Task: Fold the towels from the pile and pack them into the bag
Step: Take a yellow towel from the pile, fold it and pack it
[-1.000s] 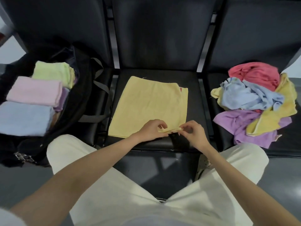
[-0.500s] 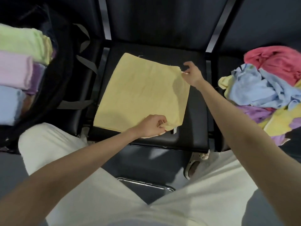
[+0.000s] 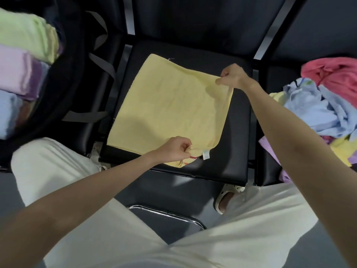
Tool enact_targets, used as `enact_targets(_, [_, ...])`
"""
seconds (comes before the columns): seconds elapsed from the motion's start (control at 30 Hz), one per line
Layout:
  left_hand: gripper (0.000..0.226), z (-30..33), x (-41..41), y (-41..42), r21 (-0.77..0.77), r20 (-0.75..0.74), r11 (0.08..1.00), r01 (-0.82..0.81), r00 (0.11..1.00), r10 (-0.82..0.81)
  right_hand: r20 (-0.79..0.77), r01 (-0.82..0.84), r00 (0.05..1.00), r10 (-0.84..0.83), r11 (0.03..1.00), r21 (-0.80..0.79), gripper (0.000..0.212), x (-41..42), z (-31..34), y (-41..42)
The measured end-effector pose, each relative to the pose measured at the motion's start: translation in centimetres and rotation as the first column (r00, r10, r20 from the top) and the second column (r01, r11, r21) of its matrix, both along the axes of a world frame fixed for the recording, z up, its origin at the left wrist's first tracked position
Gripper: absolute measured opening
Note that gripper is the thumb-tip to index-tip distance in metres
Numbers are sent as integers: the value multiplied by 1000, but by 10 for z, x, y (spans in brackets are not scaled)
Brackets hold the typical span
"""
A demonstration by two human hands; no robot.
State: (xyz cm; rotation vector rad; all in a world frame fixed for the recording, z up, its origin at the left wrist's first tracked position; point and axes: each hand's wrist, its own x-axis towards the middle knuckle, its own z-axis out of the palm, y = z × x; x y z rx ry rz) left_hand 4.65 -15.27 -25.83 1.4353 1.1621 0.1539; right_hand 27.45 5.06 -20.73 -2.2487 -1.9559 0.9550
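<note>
A yellow towel (image 3: 170,109) lies spread on the middle black seat (image 3: 231,163). My left hand (image 3: 176,148) pinches its near right corner, beside a small white label. My right hand (image 3: 232,76) grips the far right corner and lifts that edge off the seat. The open black bag (image 3: 73,78) stands on the left seat, with folded green (image 3: 27,33), pink (image 3: 15,70) and blue (image 3: 7,115) towels inside. The pile of loose towels (image 3: 318,105) in red, blue, yellow and purple lies on the right seat.
Grey bag straps (image 3: 100,62) hang between the bag and the middle seat. My knees in pale trousers (image 3: 58,171) are close to the seat's front edge. A sandalled foot (image 3: 226,198) and a chrome bar (image 3: 166,213) are on the floor below.
My right hand went from the near corner to the far right corner and now lifts it. My left hand stays pinching the near corner. The view has moved closer and to the right.
</note>
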Motion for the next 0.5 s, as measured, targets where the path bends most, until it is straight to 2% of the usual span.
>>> enact_targets(0.17, [21,6,1,-1,6,-30,1000,11,999,-11,22,96,995,-98,992,76,17,14,0,-6])
enact_targets(0.27, [7,10,3,-1,7,-58,999,33,998,-32,9,187,982,-190,971,146,16,19,-8,-13])
enact_targets(0.4, [8,13,6,0,24,-98,998,61,993,-58,5,280,958,-287,939,198,22,15,-20,-23])
enact_targets(0.5, [8,17,10,1,29,-133,997,77,988,-73,26,338,936,-351,918,207,5,10,-26,-30])
